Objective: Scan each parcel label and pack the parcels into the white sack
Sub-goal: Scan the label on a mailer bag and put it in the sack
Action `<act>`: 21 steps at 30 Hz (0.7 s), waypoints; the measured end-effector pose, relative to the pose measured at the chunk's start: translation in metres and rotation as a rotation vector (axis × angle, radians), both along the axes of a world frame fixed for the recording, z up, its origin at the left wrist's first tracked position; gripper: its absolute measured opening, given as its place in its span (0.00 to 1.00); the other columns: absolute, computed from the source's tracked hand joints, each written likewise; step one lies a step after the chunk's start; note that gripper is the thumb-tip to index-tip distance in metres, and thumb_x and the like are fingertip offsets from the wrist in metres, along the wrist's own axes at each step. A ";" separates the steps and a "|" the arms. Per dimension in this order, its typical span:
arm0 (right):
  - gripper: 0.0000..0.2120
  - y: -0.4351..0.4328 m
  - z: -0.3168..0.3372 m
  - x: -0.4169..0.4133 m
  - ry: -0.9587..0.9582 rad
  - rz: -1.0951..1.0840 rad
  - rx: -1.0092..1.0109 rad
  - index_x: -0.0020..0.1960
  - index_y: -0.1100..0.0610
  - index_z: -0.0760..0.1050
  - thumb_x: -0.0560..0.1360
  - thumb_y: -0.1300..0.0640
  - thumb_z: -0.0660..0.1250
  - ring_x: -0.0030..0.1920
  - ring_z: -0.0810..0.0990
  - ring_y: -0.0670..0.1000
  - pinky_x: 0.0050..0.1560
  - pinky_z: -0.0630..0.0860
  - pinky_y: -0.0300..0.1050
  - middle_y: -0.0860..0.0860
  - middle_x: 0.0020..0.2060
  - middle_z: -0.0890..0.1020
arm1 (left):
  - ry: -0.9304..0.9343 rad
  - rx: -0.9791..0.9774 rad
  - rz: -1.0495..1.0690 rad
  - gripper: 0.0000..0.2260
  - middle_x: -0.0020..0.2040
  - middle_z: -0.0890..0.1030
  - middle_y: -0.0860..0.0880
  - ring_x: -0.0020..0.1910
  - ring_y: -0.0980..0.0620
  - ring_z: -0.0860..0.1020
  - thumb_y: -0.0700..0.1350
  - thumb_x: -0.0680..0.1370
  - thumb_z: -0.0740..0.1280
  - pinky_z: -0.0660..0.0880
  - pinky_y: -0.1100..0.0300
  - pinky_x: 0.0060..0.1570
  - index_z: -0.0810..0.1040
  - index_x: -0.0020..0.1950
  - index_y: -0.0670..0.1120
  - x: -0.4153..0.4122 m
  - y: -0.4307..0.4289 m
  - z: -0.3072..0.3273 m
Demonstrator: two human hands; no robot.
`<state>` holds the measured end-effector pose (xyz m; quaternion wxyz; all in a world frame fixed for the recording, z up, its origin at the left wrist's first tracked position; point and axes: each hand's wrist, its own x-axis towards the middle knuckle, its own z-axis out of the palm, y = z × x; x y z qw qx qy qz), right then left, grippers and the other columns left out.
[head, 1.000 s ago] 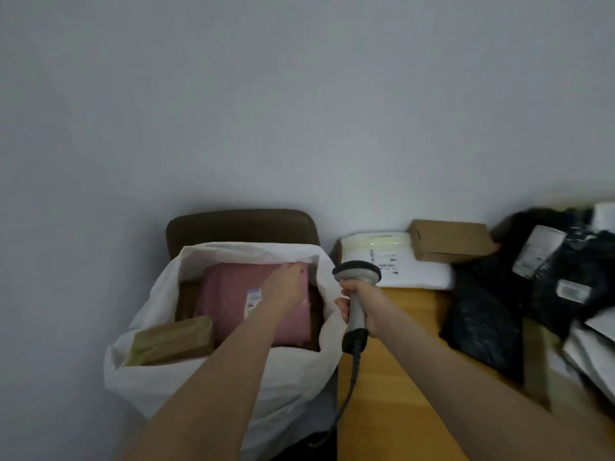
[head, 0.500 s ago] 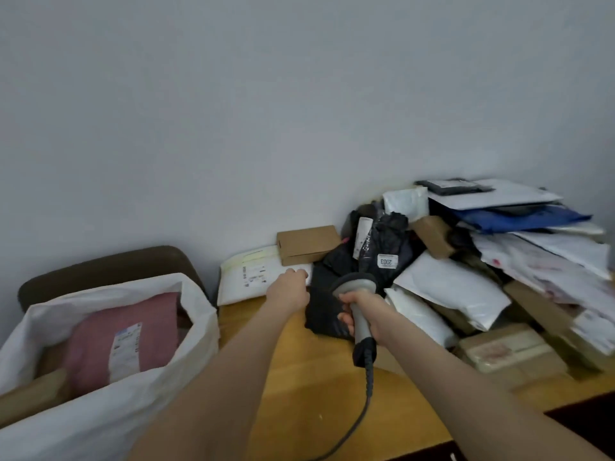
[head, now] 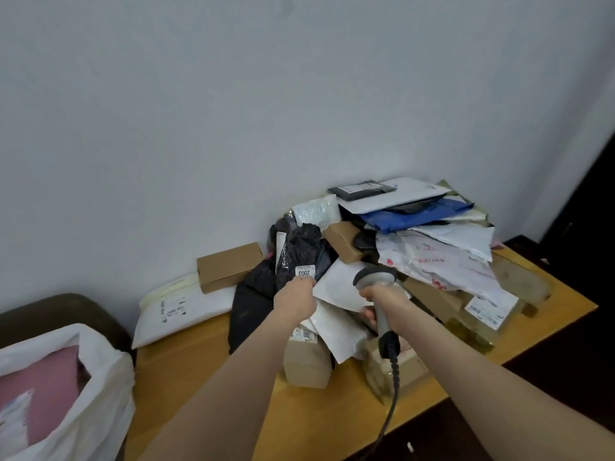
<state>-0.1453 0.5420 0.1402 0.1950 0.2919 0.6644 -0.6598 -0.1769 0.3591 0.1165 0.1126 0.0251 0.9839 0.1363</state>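
Note:
A heap of parcels (head: 409, 247) in black, white, blue and brown wrapping covers the right half of the wooden table (head: 213, 387). My left hand (head: 294, 299) reaches into the heap and grips the black plastic parcel (head: 301, 251) just below its white "2003" label (head: 305, 271). My right hand (head: 382, 296) holds the grey barcode scanner (head: 376, 281) by its handle, head up, beside a white mailer (head: 336, 287). The white sack (head: 96, 387) stands open at the lower left with a pink parcel (head: 50, 390) inside.
A flat white padded mailer (head: 179, 311) and a small brown box (head: 229, 266) lie against the wall left of the heap. A dark chair back (head: 60, 311) rises behind the sack. The scanner's coiled cable (head: 392, 404) hangs over the table's front edge.
My view swung right from the sack to the parcel heap. My left hand left the pink parcel in the sack, crossed over the table and took hold of the black parcel.

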 end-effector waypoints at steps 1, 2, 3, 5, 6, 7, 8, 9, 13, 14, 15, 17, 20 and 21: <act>0.11 0.005 0.000 -0.006 0.005 -0.012 0.009 0.54 0.64 0.71 0.75 0.61 0.68 0.23 0.73 0.51 0.27 0.69 0.41 0.61 0.31 0.78 | -0.009 0.008 -0.013 0.21 0.68 0.69 0.46 0.65 0.45 0.71 0.41 0.78 0.62 0.73 0.49 0.60 0.67 0.72 0.49 -0.007 0.004 -0.005; 0.10 0.009 0.000 -0.013 0.012 -0.018 0.018 0.53 0.64 0.71 0.75 0.61 0.68 0.22 0.73 0.51 0.26 0.70 0.40 0.60 0.30 0.79 | -0.017 0.015 -0.027 0.22 0.68 0.69 0.46 0.65 0.46 0.71 0.41 0.78 0.63 0.73 0.48 0.60 0.66 0.72 0.48 -0.014 0.008 -0.010; 0.10 0.013 0.000 -0.020 0.025 -0.024 0.032 0.53 0.64 0.72 0.75 0.60 0.69 0.22 0.73 0.50 0.25 0.70 0.39 0.60 0.30 0.80 | -0.026 0.020 -0.044 0.23 0.69 0.68 0.46 0.65 0.46 0.70 0.41 0.77 0.64 0.73 0.48 0.60 0.66 0.72 0.48 -0.022 0.011 -0.015; 0.10 0.020 -0.003 -0.032 0.058 -0.051 0.076 0.51 0.64 0.73 0.74 0.60 0.69 0.22 0.74 0.50 0.25 0.70 0.39 0.59 0.30 0.81 | -0.060 0.027 -0.102 0.26 0.70 0.67 0.46 0.66 0.46 0.69 0.43 0.76 0.67 0.72 0.48 0.61 0.64 0.73 0.48 -0.037 0.019 -0.025; 0.09 0.022 -0.004 -0.038 0.076 -0.063 0.092 0.50 0.64 0.74 0.74 0.59 0.70 0.23 0.74 0.50 0.26 0.70 0.39 0.58 0.29 0.81 | -0.078 0.032 -0.138 0.28 0.70 0.66 0.46 0.67 0.45 0.69 0.45 0.76 0.68 0.72 0.48 0.61 0.63 0.74 0.48 -0.044 0.024 -0.031; 0.09 0.025 -0.005 -0.045 0.092 -0.074 0.101 0.49 0.64 0.74 0.74 0.59 0.70 0.23 0.75 0.49 0.26 0.70 0.39 0.57 0.28 0.81 | -0.093 0.032 -0.185 0.31 0.70 0.65 0.46 0.68 0.45 0.67 0.47 0.74 0.70 0.72 0.47 0.61 0.61 0.74 0.49 -0.050 0.030 -0.038; 0.09 0.028 -0.006 -0.051 0.107 -0.087 0.108 0.47 0.64 0.75 0.74 0.59 0.70 0.23 0.75 0.49 0.25 0.71 0.40 0.57 0.27 0.81 | -0.101 0.023 -0.245 0.35 0.71 0.64 0.46 0.69 0.45 0.66 0.49 0.72 0.72 0.71 0.47 0.62 0.59 0.75 0.50 -0.054 0.037 -0.044; 0.09 0.031 -0.007 -0.057 0.125 -0.104 0.115 0.45 0.64 0.75 0.74 0.58 0.71 0.23 0.75 0.49 0.25 0.71 0.39 0.56 0.26 0.81 | -0.097 0.000 -0.311 0.39 0.72 0.62 0.46 0.70 0.45 0.64 0.51 0.71 0.73 0.70 0.47 0.63 0.56 0.76 0.51 -0.058 0.044 -0.050; 0.08 0.041 -0.010 -0.074 0.170 -0.192 0.103 0.43 0.64 0.77 0.74 0.59 0.71 0.20 0.75 0.48 0.22 0.72 0.38 0.54 0.22 0.79 | -0.054 -0.125 -0.497 0.45 0.75 0.55 0.45 0.74 0.43 0.56 0.51 0.67 0.76 0.61 0.47 0.70 0.52 0.77 0.53 -0.060 0.070 -0.076; 0.07 0.044 -0.011 -0.075 0.168 -0.211 0.091 0.43 0.64 0.77 0.74 0.59 0.71 0.20 0.75 0.47 0.22 0.72 0.37 0.53 0.22 0.79 | -0.028 -0.150 -0.507 0.44 0.75 0.55 0.45 0.73 0.43 0.56 0.50 0.68 0.75 0.61 0.48 0.69 0.52 0.76 0.53 -0.059 0.075 -0.080; 0.07 0.048 -0.012 -0.077 0.163 -0.225 0.081 0.43 0.64 0.78 0.74 0.59 0.71 0.20 0.76 0.47 0.22 0.72 0.37 0.53 0.22 0.79 | 0.008 -0.172 -0.505 0.41 0.74 0.56 0.45 0.73 0.43 0.57 0.47 0.69 0.74 0.61 0.49 0.69 0.53 0.75 0.53 -0.059 0.079 -0.083; 0.07 0.055 -0.014 -0.079 0.159 -0.237 0.059 0.44 0.64 0.79 0.74 0.59 0.71 0.21 0.76 0.46 0.22 0.73 0.36 0.53 0.23 0.80 | 0.103 -0.183 -0.478 0.32 0.71 0.62 0.46 0.70 0.45 0.63 0.45 0.72 0.70 0.63 0.52 0.66 0.60 0.73 0.52 -0.061 0.084 -0.086; 0.07 0.065 -0.012 -0.082 0.167 -0.242 0.033 0.43 0.63 0.78 0.74 0.59 0.71 0.20 0.76 0.47 0.22 0.73 0.37 0.53 0.23 0.80 | 0.211 -0.126 -0.443 0.19 0.65 0.71 0.51 0.62 0.49 0.71 0.46 0.76 0.64 0.67 0.57 0.58 0.69 0.67 0.51 -0.064 0.086 -0.078; 0.07 0.068 -0.010 -0.082 0.170 -0.244 0.020 0.43 0.63 0.77 0.74 0.58 0.71 0.20 0.76 0.47 0.22 0.73 0.37 0.53 0.23 0.80 | 0.236 -0.102 -0.433 0.16 0.63 0.73 0.52 0.61 0.50 0.72 0.46 0.77 0.63 0.68 0.57 0.56 0.71 0.65 0.51 -0.064 0.085 -0.073</act>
